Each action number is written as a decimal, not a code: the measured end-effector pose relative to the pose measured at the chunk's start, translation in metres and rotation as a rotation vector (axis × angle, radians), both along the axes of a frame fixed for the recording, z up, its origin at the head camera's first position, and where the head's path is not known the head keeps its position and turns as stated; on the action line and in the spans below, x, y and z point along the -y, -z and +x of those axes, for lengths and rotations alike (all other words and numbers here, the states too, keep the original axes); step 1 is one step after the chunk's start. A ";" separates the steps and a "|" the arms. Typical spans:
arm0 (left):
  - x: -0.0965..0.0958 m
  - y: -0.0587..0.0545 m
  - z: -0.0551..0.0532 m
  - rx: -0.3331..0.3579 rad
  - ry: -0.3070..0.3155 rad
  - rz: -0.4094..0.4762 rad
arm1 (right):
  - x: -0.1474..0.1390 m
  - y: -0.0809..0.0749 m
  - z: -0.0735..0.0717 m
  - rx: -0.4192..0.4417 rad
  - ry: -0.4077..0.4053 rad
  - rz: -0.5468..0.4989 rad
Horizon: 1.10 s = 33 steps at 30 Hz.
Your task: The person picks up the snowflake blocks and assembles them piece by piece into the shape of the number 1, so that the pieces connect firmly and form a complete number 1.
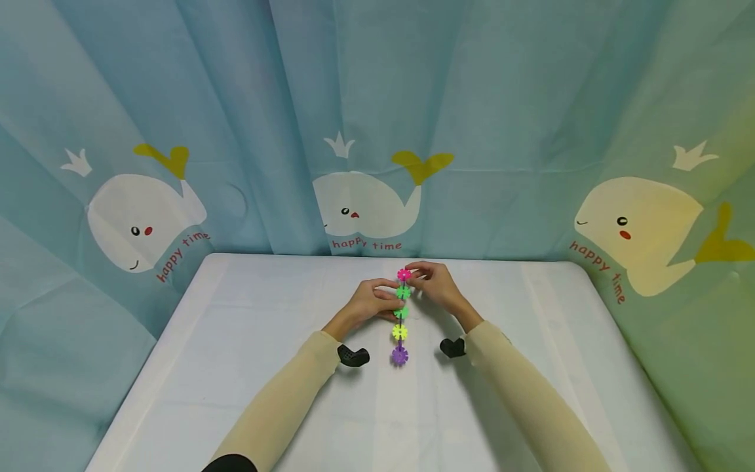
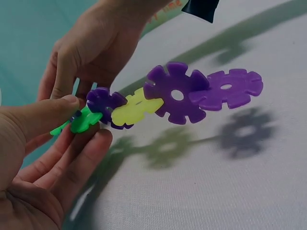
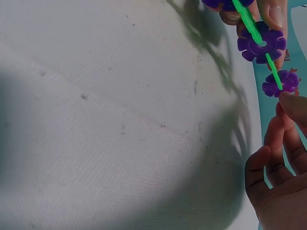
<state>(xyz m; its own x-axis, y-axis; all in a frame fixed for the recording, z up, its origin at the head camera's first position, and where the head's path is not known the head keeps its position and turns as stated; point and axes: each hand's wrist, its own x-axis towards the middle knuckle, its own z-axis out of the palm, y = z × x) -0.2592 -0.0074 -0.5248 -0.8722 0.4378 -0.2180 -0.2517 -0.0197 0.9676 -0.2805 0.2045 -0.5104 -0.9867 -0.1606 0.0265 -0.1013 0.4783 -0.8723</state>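
A chain of slotted, flower-shaped plastic discs is held up over the table. From the far end it shows a pink disc (image 1: 404,275), green discs (image 1: 403,292), a yellow disc (image 1: 400,332) and a purple disc (image 1: 400,356), with more purple discs (image 2: 176,93) set crosswise between them. My left hand (image 1: 373,300) pinches the chain at its green discs between thumb and fingers. At the far end, my right hand (image 1: 436,285) pinches the pink disc. In the right wrist view, that thumb (image 3: 295,108) meets the chain beside a purple disc (image 3: 280,83).
A white-covered table (image 1: 265,393) lies beneath both hands. Behind it hangs a blue-green curtain (image 1: 501,98) printed with whales. Black wrist devices (image 1: 354,356) sit by the cuffs, and the chain's shadow (image 2: 168,147) falls on the cloth.
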 end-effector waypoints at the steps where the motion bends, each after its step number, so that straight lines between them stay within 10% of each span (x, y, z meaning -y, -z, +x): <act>1: 0.000 0.000 0.000 0.001 0.002 -0.003 | 0.000 0.000 0.000 0.000 -0.001 0.003; 33: -0.005 0.004 -0.010 0.001 -0.009 -0.191 | 0.007 0.004 -0.013 0.043 -0.008 0.156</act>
